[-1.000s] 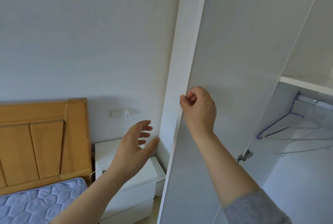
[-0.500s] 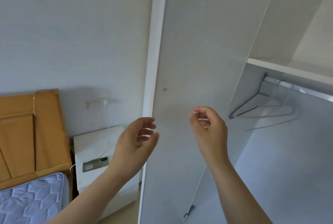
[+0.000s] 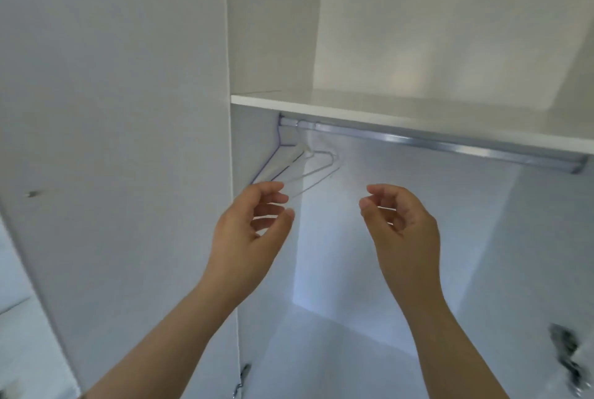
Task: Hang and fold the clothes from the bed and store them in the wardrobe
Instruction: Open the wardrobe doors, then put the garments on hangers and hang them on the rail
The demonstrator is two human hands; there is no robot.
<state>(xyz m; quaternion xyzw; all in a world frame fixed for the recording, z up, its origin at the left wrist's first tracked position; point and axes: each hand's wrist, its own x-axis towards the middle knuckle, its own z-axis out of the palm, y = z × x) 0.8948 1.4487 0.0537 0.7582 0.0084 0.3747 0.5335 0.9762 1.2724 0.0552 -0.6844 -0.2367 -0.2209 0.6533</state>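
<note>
The white wardrobe stands open in front of me, its left door (image 3: 128, 141) swung wide. A metal rail (image 3: 450, 141) runs under a white shelf (image 3: 353, 109). Thin wire hangers (image 3: 308, 170), one purple and the others white, hang at the rail's left end. My left hand (image 3: 254, 231) is raised just below the hangers with loosely curled fingers and holds nothing. My right hand (image 3: 401, 228) hovers beside it inside the hanging space, fingers also loosely curled and empty. No clothes are in view.
Door hinges show at the lower left (image 3: 242, 379) and lower right (image 3: 569, 357). The wardrobe's back wall (image 3: 418, 238) is bare white. A sliver of a white bedside cabinet (image 3: 16, 318) shows at the far left.
My right hand let go of the door edge, and the door has swung wide. My view turned right, from the bed and bedside cabinet into the wardrobe. Both hands moved towards the hangers.
</note>
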